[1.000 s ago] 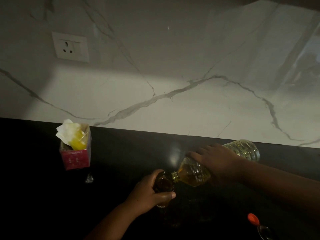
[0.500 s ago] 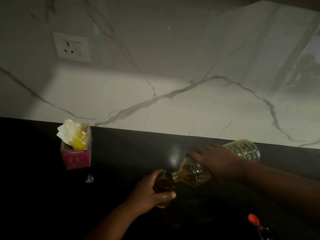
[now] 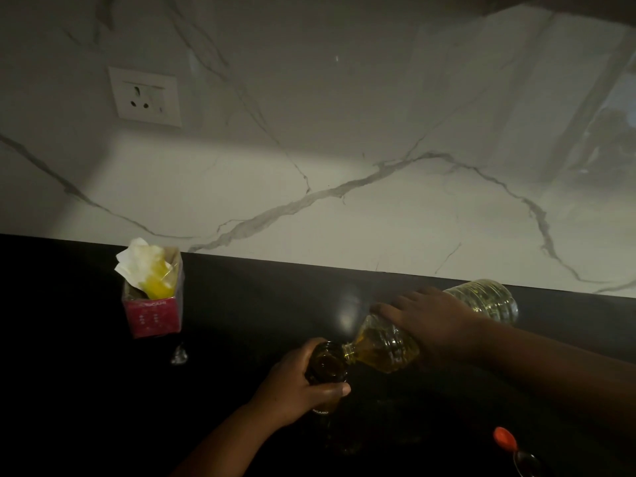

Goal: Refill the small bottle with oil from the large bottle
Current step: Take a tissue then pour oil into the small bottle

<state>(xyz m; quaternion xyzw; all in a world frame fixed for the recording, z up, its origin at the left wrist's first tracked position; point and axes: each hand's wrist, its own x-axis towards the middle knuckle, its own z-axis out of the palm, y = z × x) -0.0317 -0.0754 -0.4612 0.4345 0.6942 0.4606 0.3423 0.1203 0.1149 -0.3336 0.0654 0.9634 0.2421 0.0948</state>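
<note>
My right hand (image 3: 433,323) grips the large clear plastic bottle (image 3: 385,346) around its middle. The bottle lies tipped almost flat, neck pointing left, yellow oil pooled toward the neck. Its mouth meets the open top of the small dark bottle (image 3: 327,366), which stands upright on the black counter (image 3: 241,304). My left hand (image 3: 296,387) wraps around the small bottle just below its rim, thumb across the front. The lower part of the small bottle fades into the dark counter.
A red carton (image 3: 154,315) with white tissue and a yellow piece in it stands at the left. A small shiny bit (image 3: 179,354) lies in front of it. An orange cap (image 3: 505,437) lies at the lower right. The marble wall carries a socket (image 3: 144,96).
</note>
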